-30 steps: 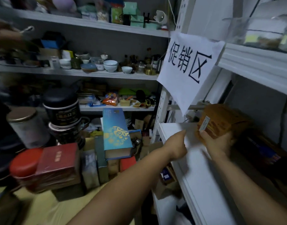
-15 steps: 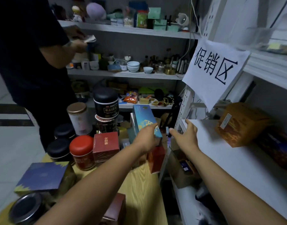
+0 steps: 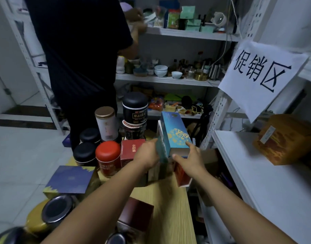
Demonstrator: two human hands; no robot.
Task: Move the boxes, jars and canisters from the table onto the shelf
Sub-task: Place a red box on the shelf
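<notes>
Dim indoor light, soft focus, motion blur, bowed wide-angle edges.

Paper sign [image 3: 260,74], hand-drawn black chars: 促销区. Black canister [image 3: 135,110], down-left of sign: label band w/ gold chars 原品12, last char unclear. Red box [image 3: 131,150], lower-left of sign: vertical gold chars, too small to read. Orange-brown box [image 3: 288,138], below sign: white sticker, print illegible. Blue box [image 3: 175,132], below-left of sign: gold emblem, chars not legible. Green box [image 3: 161,150] beside it: blurred, nothing readable.
</notes>
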